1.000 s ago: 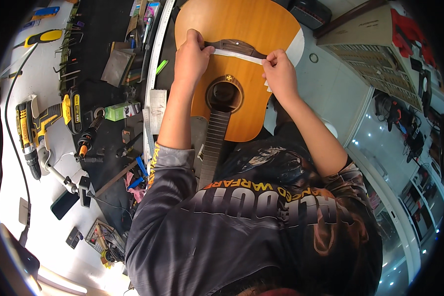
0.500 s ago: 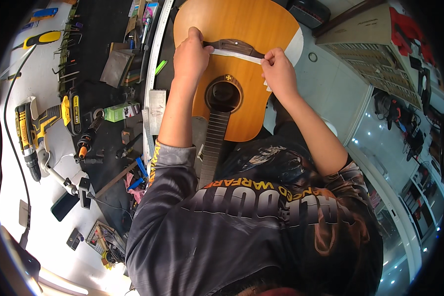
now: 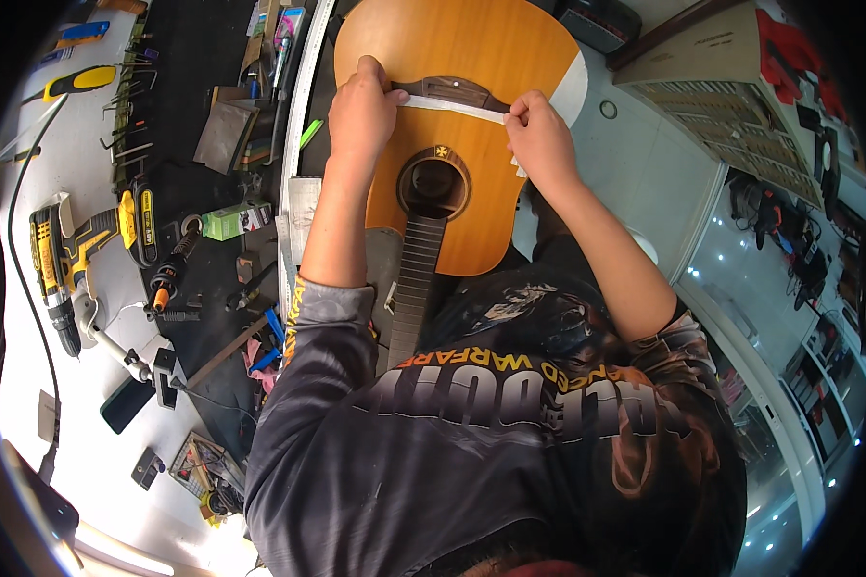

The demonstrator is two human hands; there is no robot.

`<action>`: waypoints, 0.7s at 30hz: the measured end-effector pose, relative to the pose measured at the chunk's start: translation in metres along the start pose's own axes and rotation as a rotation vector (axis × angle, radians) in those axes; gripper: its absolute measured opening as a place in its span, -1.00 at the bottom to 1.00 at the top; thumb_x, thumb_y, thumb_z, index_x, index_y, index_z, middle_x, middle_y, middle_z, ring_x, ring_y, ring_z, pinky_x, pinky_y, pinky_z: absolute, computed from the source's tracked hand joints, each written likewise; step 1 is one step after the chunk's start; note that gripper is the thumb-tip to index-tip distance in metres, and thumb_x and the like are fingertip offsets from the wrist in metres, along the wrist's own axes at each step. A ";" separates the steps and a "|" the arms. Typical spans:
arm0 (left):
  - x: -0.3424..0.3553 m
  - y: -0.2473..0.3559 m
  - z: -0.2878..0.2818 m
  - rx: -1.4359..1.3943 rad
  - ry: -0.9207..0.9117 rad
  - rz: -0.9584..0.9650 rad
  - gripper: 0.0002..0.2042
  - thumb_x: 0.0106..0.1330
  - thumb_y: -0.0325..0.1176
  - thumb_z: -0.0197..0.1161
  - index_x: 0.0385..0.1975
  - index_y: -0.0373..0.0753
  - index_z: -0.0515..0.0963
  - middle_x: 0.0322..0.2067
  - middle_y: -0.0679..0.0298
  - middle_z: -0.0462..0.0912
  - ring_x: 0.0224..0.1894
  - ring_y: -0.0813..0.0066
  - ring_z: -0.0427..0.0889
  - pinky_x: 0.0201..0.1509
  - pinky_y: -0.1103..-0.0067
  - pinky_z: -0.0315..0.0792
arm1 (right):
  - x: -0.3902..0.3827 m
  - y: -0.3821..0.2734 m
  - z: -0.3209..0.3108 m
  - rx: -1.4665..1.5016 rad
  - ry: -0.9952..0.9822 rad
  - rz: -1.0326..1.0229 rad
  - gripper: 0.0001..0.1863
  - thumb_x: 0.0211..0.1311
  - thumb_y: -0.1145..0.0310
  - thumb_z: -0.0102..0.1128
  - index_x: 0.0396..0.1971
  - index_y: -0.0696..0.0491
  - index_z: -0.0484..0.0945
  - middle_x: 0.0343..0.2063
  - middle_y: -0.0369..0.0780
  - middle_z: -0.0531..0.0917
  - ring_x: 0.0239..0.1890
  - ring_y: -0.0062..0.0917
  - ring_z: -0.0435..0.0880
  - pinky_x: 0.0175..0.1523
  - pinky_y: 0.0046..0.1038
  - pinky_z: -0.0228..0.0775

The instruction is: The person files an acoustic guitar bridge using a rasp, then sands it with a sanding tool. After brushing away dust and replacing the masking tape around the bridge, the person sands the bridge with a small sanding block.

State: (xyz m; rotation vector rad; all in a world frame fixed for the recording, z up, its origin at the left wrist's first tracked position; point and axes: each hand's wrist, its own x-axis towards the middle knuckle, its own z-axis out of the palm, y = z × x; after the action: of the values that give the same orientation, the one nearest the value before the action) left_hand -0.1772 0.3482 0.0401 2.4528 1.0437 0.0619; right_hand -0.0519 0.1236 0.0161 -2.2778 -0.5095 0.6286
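Note:
An orange acoustic guitar lies face up in front of me, its dark neck running toward my chest. A strip of white tape stretches across the top just below the dark wooden bridge. My left hand pinches the tape's left end against the bridge. My right hand pinches the right end and holds it taut. The round soundhole sits between my forearms.
A workbench on the left holds a yellow cordless drill, a yellow-handled tool, a green box, a long metal ruler, pliers and several small hand tools on a black mat. Shelves stand on the right.
Both hands stay pinched on the tape ends; the strip remains taut across the guitar, with only slight shifts of the fingers.

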 end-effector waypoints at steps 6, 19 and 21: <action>-0.017 -0.010 0.018 0.013 0.194 0.442 -0.82 0.30 -0.53 0.35 -0.13 -0.19 0.61 -0.12 0.18 0.69 0.00 0.06 0.66 0.04 0.18 0.48 | 0.002 0.003 0.002 -0.049 0.007 -0.038 -0.86 0.48 0.38 0.30 -0.18 0.09 0.53 -0.43 -0.17 0.72 -0.47 -0.33 0.77 -0.26 -0.26 0.58; -0.072 0.014 0.051 0.141 0.202 0.680 -0.49 0.18 -0.51 0.28 0.22 -0.35 0.63 0.02 0.12 0.61 0.16 0.10 0.59 0.35 0.20 0.46 | -0.007 0.007 0.008 -0.100 0.074 -0.172 -0.88 0.46 0.43 0.25 -0.15 0.06 0.47 -0.23 -0.08 0.73 -0.17 0.03 0.75 -0.07 0.00 0.62; -0.078 0.033 0.062 0.125 0.213 0.702 -0.49 0.22 -0.46 0.26 0.23 -0.37 0.61 0.09 0.12 0.61 0.24 0.12 0.57 0.43 0.25 0.41 | -0.006 0.009 0.011 -0.081 0.094 -0.200 -0.87 0.46 0.42 0.25 -0.15 0.05 0.46 -0.23 -0.08 0.73 -0.18 0.03 0.75 -0.08 -0.01 0.62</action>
State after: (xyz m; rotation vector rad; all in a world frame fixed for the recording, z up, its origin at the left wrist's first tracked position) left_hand -0.1969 0.2497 0.0107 2.8544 0.2149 0.5021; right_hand -0.0612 0.1202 0.0047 -2.2825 -0.7171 0.4070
